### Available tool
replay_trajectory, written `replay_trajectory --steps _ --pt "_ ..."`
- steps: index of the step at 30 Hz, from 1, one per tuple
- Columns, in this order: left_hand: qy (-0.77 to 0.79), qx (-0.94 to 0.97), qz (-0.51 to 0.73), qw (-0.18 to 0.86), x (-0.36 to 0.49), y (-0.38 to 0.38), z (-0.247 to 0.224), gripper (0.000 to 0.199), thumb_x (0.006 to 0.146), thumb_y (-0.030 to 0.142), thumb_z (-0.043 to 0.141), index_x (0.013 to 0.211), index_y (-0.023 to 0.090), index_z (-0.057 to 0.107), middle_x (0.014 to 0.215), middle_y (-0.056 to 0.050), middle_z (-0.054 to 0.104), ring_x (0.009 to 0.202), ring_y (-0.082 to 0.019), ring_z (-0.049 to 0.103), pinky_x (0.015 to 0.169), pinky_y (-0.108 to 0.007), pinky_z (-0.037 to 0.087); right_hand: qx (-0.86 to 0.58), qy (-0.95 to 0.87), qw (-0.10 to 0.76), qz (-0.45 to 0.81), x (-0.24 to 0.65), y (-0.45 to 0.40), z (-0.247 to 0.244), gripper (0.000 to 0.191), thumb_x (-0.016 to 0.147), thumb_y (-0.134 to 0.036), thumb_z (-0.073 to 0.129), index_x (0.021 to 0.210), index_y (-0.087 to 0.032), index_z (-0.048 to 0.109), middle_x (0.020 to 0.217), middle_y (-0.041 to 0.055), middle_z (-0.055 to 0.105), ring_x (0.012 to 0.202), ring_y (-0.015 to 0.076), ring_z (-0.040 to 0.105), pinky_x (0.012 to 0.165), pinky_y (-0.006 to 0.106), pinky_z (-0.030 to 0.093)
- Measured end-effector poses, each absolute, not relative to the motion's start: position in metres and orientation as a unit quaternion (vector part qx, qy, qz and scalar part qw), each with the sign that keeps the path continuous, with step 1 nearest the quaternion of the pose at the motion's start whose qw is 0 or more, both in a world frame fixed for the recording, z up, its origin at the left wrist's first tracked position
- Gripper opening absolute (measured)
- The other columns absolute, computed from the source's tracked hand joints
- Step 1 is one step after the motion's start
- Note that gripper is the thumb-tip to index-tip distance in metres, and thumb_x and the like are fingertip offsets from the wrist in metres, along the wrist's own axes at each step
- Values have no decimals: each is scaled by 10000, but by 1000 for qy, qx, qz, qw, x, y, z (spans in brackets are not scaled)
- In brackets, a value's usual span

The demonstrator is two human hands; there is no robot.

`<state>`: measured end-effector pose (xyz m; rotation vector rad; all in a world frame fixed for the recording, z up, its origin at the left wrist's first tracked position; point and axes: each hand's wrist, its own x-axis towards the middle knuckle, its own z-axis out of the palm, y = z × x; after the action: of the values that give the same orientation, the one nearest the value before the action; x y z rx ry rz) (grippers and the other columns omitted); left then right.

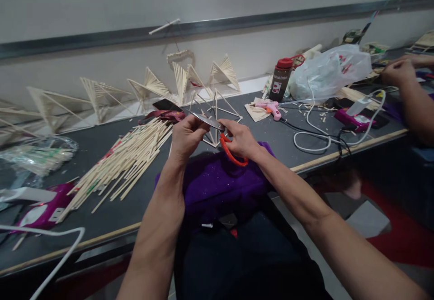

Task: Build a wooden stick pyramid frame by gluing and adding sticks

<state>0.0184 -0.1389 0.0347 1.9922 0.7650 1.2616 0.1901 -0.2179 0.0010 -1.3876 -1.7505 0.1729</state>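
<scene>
A pair of scissors with orange handles (233, 152) is in my right hand (241, 140), fingers wrapped at the pivot and handle. The metal blades (207, 121) point left toward my left hand (187, 136). That hand is closed in a pinch by the blade tips; what it pinches is hidden. Just behind both hands stands an open frame of thin wooden sticks (228, 105), partly covered by them. Under my hands, a purple cloth (217, 182) lies at the table's edge and over my lap, with small light specks on it.
Loose wooden sticks (125, 159) lie in a pile at left. Fan-shaped stick structures (154, 83) line the wall. A pink glue gun (271, 107), a bottle (281, 80), a plastic bag (330, 71) and cables are at right, near another person's hand (402, 73).
</scene>
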Motion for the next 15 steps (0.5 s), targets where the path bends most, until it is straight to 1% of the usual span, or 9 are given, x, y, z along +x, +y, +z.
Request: replay_trajectory --steps 1,3,6,9,11,15 --pt "290 758 487 321 19 -139 34 68 712 236 674 728 175 699 584 31 648 461 -74 475 488 -201 387 -554 -706 435 74 190 -218 1 476 808 -234 597 1281 -181 606 1056 60 691 775 160 558 780 301 479" --pt "291 767 493 290 19 -139 33 103 748 244 659 676 177 688 575 23 649 499 -83 518 524 -203 405 -552 -710 430 79 191 -217 1 504 804 -227 601 1305 -181 593 1063 62 691 778 160 559 780 305 484" --pt "283 789 487 243 18 -140 33 158 794 261 638 674 181 704 579 20 652 541 -95 556 565 -209 421 -560 -712 417 75 191 -217 0 594 785 -248 650 1368 -181 553 1079 69 682 815 173 570 808 328 492" --pt "273 802 477 235 17 -141 34 215 831 284 616 662 179 699 565 21 636 532 -96 549 563 -213 416 -557 -717 412 79 192 -217 1 688 776 -315 705 1417 -155 513 1089 86 665 839 184 575 825 349 497" --pt "268 808 469 234 15 -142 36 253 846 293 605 633 176 676 549 20 621 522 -95 537 552 -213 406 -552 -719 414 86 192 -218 1 716 779 -354 721 1428 -149 501 1082 89 657 839 185 576 824 354 501" --pt "258 822 448 238 13 -141 38 280 855 288 590 606 172 641 537 20 598 511 -89 516 544 -210 395 -545 -719 421 96 193 -218 0 724 778 -415 738 1426 -197 501 1062 70 652 843 184 579 828 364 505"
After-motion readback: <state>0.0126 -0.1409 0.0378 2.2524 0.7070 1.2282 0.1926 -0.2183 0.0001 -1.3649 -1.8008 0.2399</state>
